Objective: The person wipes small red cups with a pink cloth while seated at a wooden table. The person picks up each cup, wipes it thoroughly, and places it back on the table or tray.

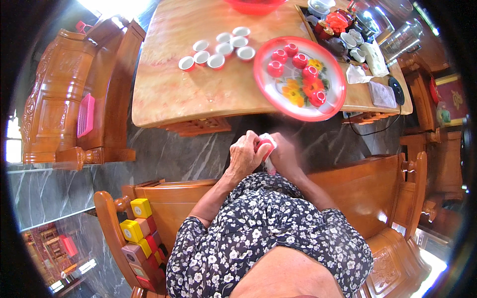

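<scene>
My left hand (244, 152) grips a small red cup (264, 146) above my lap, thumb across its side. A white cloth or tissue (269, 138) sits against the cup, and my right hand (285, 152), somewhat blurred, holds it there. Beyond my hands, a round red-rimmed tray (262, 95) with a painted flower pattern rests on the table, jutting past its near edge. Several red cups (275, 69) stand upside down on it. To the tray's left, several red cups with white insides (216, 61) stand mouth up on the tabletop (167, 95).
A red basin (257, 5) is at the table's far edge. Teaware (348, 39), a tissue pack (374, 59), a folded cloth (382, 95) and a black round pad (396, 90) with a cord crowd the right. Stacked boxes (139, 231) sit on the wooden bench (175, 197) beside me.
</scene>
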The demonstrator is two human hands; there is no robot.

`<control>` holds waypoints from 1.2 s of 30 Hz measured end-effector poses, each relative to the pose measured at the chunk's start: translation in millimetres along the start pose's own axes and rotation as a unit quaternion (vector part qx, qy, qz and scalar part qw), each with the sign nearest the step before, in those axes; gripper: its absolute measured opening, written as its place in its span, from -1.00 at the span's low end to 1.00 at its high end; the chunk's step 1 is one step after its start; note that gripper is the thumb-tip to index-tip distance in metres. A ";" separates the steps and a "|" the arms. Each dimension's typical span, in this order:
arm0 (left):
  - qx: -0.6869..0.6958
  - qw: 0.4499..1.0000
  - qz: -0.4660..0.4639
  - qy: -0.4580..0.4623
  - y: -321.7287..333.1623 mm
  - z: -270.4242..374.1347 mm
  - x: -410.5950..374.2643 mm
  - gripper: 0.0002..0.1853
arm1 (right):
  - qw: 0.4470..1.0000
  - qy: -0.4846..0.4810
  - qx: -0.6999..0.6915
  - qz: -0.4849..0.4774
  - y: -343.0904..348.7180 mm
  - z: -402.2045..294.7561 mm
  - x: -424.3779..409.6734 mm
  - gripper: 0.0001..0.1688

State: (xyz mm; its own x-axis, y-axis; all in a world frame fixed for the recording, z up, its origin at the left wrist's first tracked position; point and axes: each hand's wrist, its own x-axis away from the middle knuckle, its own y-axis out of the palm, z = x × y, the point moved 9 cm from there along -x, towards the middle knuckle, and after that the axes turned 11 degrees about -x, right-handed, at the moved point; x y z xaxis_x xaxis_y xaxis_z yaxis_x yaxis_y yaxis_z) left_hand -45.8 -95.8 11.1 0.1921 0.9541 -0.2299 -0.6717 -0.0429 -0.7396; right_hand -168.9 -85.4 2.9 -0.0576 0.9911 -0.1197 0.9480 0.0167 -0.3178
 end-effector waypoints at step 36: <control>0.102 0.985 -0.113 0.076 5.3 8.9 0.0 -0.47 | 0.979 -0.053 -0.159 -0.112 15.2 56.3 24.0 -0.73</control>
State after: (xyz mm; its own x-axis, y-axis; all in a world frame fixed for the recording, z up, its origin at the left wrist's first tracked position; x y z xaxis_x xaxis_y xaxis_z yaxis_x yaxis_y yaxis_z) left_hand -55.7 -93.4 12.8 0.4477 0.8763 -0.1782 -0.7261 0.2399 -0.6444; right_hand -173.5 -68.8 -57.7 -0.2912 0.9389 -0.1836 0.9565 0.2888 -0.0400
